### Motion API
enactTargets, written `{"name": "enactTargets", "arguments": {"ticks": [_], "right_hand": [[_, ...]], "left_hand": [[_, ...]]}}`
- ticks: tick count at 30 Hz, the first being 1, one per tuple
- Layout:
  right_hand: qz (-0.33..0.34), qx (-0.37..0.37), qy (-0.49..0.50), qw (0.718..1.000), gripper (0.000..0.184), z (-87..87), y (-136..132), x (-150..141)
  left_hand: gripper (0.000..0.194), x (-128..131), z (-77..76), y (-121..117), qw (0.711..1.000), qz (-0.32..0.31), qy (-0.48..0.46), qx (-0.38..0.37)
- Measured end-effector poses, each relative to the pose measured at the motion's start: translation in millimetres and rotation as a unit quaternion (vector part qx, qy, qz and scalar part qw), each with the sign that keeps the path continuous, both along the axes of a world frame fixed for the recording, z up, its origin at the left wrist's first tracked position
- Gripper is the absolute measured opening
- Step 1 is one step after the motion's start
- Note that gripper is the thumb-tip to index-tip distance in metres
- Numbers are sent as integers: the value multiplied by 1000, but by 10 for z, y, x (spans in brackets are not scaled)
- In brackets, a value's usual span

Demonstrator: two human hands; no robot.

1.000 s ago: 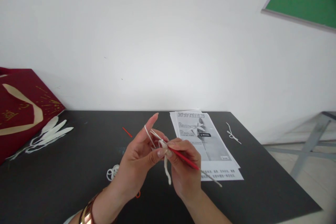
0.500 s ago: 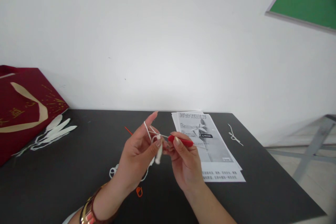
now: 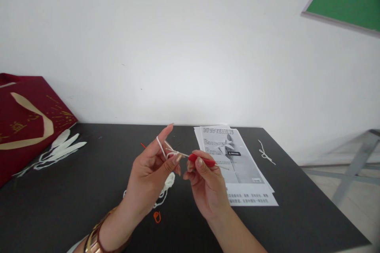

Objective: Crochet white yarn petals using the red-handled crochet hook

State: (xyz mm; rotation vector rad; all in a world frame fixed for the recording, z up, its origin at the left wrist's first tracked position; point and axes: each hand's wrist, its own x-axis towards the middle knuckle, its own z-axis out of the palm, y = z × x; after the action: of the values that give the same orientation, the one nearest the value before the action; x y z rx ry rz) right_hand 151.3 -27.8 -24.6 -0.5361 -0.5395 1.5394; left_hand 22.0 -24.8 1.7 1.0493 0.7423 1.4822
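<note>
White yarn [image 3: 160,146] loops over the raised index finger of my left hand [image 3: 151,170], whose thumb and other fingers pinch the small white crochet work [image 3: 172,155]. My right hand [image 3: 209,184] grips the red handle of a crochet hook [image 3: 202,160] between thumb and fingers. The hook's thin metal shaft points left to the yarn at my left fingertips. Its tip is too fine to make out among the strands. Below my hands, a loose bundle of white yarn [image 3: 168,184] lies on the table, partly hidden by my left hand.
An orange stitch marker [image 3: 157,217] lies on the dark table [image 3: 97,178]. Printed sheets [image 3: 252,174] are under and beyond my right hand. A knotted white yarn piece [image 3: 264,155] sits farther right. White crocheted petals [image 3: 67,144] rest by a dark red bag [image 3: 32,114] at left.
My left hand has shifted slightly left and its index finger leans further left. The white piece that hung below my left thumb no longer shows there. More of the yarn bundle is visible.
</note>
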Motion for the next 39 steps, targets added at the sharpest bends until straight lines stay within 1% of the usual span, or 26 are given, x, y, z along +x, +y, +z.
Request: {"name": "enactTargets", "arguments": {"ticks": [5, 12, 17, 22, 25, 28, 31, 35, 39], "right_hand": [[19, -13, 23, 999, 22, 11, 1, 0], [10, 6, 28, 1000, 19, 43, 1, 14], [2, 16, 26, 1000, 16, 68, 11, 26], [4, 29, 20, 999, 13, 86, 10, 45], [5, 35, 13, 999, 13, 99, 20, 68], [8, 47, 1, 999, 13, 105, 32, 94], [1, 65, -13, 998, 12, 111, 37, 119], [-18, 100, -46, 994, 11, 135, 43, 150], [-31, 131, -64, 989, 9, 156, 48, 166]], "left_hand": [[59, 6, 23, -6, 997, -55, -46, -18], [60, -2, 28, -10, 993, -90, -75, -25], [59, -9, 64, -24, 990, -104, -80, -41], [58, -22, 122, -41, 990, -105, -79, -60], [58, -30, 150, -56, 990, -97, -68, -82], [59, -36, 161, -68, 990, -94, -56, -86], [58, -43, 151, -72, 992, -96, -37, -70], [59, -44, 120, -70, 997, -76, -13, -27], [59, -42, 96, -73, 997, -71, -8, -2]]}}
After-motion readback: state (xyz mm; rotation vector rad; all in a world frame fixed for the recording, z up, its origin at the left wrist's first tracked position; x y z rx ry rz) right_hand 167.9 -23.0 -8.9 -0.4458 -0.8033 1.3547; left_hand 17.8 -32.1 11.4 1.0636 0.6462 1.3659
